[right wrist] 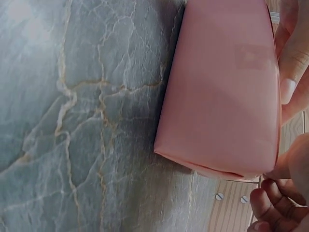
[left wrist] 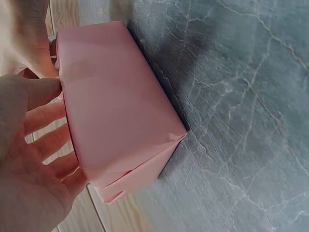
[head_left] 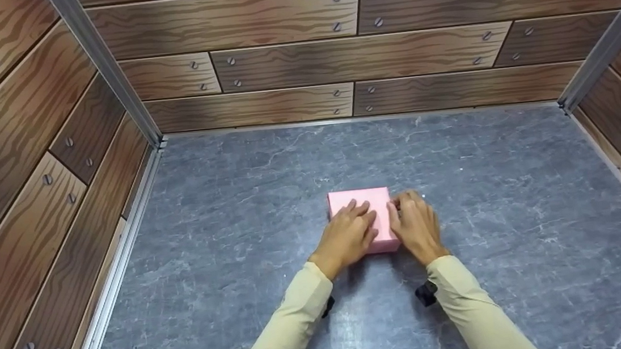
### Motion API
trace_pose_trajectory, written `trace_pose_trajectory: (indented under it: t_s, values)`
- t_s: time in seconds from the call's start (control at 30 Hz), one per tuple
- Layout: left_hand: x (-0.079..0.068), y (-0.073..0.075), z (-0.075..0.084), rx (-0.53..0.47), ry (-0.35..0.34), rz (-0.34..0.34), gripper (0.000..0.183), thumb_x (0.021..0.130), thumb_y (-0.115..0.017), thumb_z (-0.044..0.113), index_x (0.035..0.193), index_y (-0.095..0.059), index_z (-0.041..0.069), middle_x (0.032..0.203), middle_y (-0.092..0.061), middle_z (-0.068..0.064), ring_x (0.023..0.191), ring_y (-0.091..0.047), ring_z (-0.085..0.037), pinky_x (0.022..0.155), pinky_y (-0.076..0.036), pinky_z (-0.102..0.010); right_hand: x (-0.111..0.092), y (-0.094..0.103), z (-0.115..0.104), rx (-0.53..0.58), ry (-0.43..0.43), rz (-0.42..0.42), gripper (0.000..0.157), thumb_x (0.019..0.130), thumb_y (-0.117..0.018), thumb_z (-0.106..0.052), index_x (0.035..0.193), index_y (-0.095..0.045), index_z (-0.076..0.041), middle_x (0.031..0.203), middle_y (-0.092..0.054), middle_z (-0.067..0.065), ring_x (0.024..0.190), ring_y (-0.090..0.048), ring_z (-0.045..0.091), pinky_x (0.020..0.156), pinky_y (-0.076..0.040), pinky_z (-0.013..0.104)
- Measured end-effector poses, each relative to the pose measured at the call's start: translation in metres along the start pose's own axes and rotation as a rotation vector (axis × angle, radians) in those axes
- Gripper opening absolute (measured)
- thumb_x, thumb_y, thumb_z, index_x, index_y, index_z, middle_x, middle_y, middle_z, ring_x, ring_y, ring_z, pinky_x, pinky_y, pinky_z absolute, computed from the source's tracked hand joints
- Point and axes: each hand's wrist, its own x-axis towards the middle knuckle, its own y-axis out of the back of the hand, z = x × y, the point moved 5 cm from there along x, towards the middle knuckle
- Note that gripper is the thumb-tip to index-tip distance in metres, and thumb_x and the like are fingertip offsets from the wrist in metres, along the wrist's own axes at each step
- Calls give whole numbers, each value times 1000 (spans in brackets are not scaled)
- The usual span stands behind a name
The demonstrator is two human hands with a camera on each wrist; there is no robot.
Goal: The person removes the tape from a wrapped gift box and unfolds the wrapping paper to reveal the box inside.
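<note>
A small box wrapped in pink paper sits on the grey marbled surface. My left hand rests across its top, fingers spread, and the left wrist view shows the thumb at the top edge. At the box's right edge, my right hand touches it with the thumb, the other fingers loosely bent beside it. Folded paper shows on one end of the pink box in the left wrist view. A faint square patch, perhaps tape, marks the long side of the box in the right wrist view.
Wood-plank-patterned panels stand at the back, left and right. Metal strips run along the edges of the marbled surface. A dark device is strapped under the right wrist.
</note>
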Motion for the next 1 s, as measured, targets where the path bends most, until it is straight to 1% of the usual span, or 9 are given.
trace_pose_trajectory:
  t_s: [0.2, 0.4, 0.57, 0.8, 1.0]
  values:
    - [1, -1, 0, -15, 9, -17, 38, 103, -58, 26, 136, -64, 8, 149, -53, -10, 142, -43, -34, 118, -33, -46, 0, 3, 4, 11, -33, -6, 9, 93, -67, -9, 90, -69, 0, 91, -66, 17, 80, -66, 44, 68, -51, 57]
    - [1, -2, -1, -26, 4, -17, 39, 103, -57, 26, 137, -63, 8, 149, -53, -11, 142, -43, -35, 119, -32, -46, -1, 5, 6, 9, -51, -12, 10, 94, -67, -10, 88, -68, -2, 90, -65, 15, 78, -65, 42, 67, -51, 56]
    - [0, -1, -1, -22, -2, -14, 39, 103, -57, 26, 137, -63, 7, 149, -53, -11, 141, -43, -35, 118, -33, -46, -2, 5, 8, 9, -56, -15, 11, 94, -68, -11, 88, -68, -2, 90, -65, 15, 78, -65, 41, 68, -50, 57]
    - [0, 1, -1, -35, 16, -38, 41, 103, -57, 27, 139, -62, 8, 151, -51, -10, 143, -42, -35, 119, -31, -46, -1, 5, 9, 2, -53, 0, 11, 92, -69, -10, 89, -69, 0, 90, -66, 16, 80, -66, 41, 69, -51, 58]
    - [0, 1, 0, -28, 2, -22, 40, 103, -58, 26, 137, -63, 7, 149, -53, -11, 141, -43, -35, 118, -32, -46, -2, 6, 12, -9, -67, -11, 13, 93, -68, -12, 90, -70, 1, 92, -66, 17, 82, -66, 43, 71, -51, 58]
